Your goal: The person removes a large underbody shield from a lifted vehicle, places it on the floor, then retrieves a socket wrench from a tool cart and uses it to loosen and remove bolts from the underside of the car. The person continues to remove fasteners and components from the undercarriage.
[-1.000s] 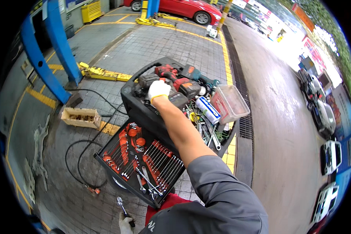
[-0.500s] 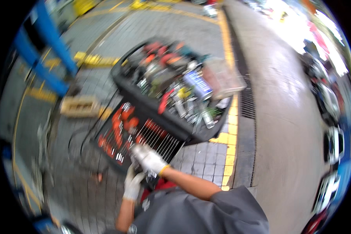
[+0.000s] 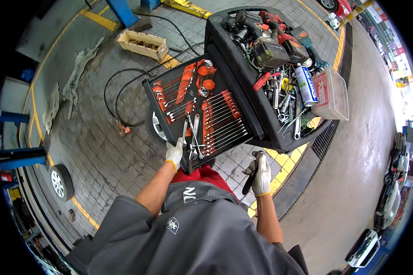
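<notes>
A black tool drawer (image 3: 225, 87) is pulled out from a black tool cart (image 3: 243, 98). Rows of wrenches (image 3: 222, 120) lie in its orange holders, and some loose wrenches (image 3: 196, 126) rest near its front edge. My left hand (image 3: 173, 153), in a white glove, is closed over that edge beside the loose wrenches. Off the drawer's right corner, my gloved right hand (image 3: 261, 176) is closed around a dark, elongated object (image 3: 248, 183). The glove partly hides this object, so its kind cannot be made out.
Cordless power tools (image 3: 268, 50), a blue-white spray can (image 3: 306, 85), a clear plastic box (image 3: 331, 96) and loose hand tools crowd the cart's top. On the tiled floor are a cream crate (image 3: 142, 44), a black cable (image 3: 119, 91) and a wheel (image 3: 61, 182). A floor grate (image 3: 326, 137) runs alongside.
My hands were together over the drawer's front corner. Now they are apart, the left on the drawer edge and the right out to the right with the dark object. The view has turned and sharpened.
</notes>
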`<state>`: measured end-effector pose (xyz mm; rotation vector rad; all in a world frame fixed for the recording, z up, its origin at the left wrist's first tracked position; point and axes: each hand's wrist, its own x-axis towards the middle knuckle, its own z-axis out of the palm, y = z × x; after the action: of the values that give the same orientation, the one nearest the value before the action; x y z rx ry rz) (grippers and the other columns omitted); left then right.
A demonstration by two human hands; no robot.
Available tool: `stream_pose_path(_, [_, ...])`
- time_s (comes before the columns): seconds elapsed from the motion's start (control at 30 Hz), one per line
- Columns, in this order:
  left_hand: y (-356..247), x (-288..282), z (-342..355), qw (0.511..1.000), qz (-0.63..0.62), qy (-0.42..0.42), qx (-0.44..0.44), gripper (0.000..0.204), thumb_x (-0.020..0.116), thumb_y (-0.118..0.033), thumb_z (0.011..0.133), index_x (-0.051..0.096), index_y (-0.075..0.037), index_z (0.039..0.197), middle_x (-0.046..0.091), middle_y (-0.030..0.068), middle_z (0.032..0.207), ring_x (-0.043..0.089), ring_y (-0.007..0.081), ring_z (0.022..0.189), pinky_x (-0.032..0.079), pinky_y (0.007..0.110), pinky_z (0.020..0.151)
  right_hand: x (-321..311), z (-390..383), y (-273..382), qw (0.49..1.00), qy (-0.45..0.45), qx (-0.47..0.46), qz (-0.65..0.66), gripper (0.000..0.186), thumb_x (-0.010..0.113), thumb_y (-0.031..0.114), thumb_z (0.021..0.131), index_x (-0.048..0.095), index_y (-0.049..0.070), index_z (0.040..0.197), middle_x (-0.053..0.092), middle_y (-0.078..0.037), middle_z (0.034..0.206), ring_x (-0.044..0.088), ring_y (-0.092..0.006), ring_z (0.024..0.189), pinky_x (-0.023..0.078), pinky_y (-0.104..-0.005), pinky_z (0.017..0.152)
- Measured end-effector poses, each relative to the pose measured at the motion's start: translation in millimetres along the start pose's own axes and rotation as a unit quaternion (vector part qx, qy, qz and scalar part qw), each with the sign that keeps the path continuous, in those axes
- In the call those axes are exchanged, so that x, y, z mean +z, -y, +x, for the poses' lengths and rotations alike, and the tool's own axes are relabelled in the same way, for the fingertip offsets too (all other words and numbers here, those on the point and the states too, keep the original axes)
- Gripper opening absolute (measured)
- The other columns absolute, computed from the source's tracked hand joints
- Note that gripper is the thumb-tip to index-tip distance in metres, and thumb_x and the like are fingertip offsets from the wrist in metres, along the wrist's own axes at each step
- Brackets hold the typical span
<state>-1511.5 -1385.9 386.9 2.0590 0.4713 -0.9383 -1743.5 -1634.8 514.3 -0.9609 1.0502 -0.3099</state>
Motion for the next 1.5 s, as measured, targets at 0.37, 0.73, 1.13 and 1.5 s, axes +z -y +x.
stream_pose_path(0.37, [-72,88,-12,0.897,0.107,-0.136,0.408,0.074,0.068,-0.045,0.096,0.046,-0.004,0.153,0.051,0.0252,0.152,0.047,0.0421,0.144,0.04,0.048,0.12,-25,-45,-18,0.997,-0.05,-0.024,-0.043,0.056,0.051,0.052,0.112,0.063,0.0,0.128,0.046,0.001,0.072,0.046,-0.0111,0.062,0.052,-0.0309,0.063])
stream_pose_path(0.73, [-174,239,6,0.883,-0.277,0.377,-0.04,0.025,0.066,-0.036,0.1,0.068,-0.016,0.115,0.074,0.0018,0.111,0.065,0.0214,0.113,0.045,0.043,0.103,-40,-114,-53,0.982,-0.166,-0.07,-0.046,0.05,0.051,0.047,0.114,0.063,0.001,0.128,0.046,0.002,0.071,0.045,-0.0101,0.062,0.05,-0.0308,0.062])
stream_pose_path(1.13, [-132,192,31,0.901,-0.188,0.392,0.01,0.052,0.074,-0.052,0.1,0.06,-0.009,0.126,0.072,0.0098,0.112,0.073,0.0225,0.094,0.063,0.04,0.084,59,-164,-92,0.964,-0.132,-0.072,-0.222,0.047,0.047,0.038,0.116,0.064,-0.003,0.13,0.058,-0.003,0.074,0.055,-0.0118,0.066,0.05,-0.0312,0.065])
stream_pose_path(1.5, [-57,45,49,0.94,-0.123,0.308,0.079,0.046,0.075,-0.044,0.101,0.059,-0.008,0.124,0.069,0.0023,0.105,0.069,0.0136,0.083,0.062,0.029,0.068,116,-144,-108,0.985,-0.077,-0.024,-0.15,0.042,0.052,0.041,0.114,0.063,0.003,0.126,0.059,-0.004,0.078,0.056,-0.0119,0.067,0.054,-0.0305,0.066])
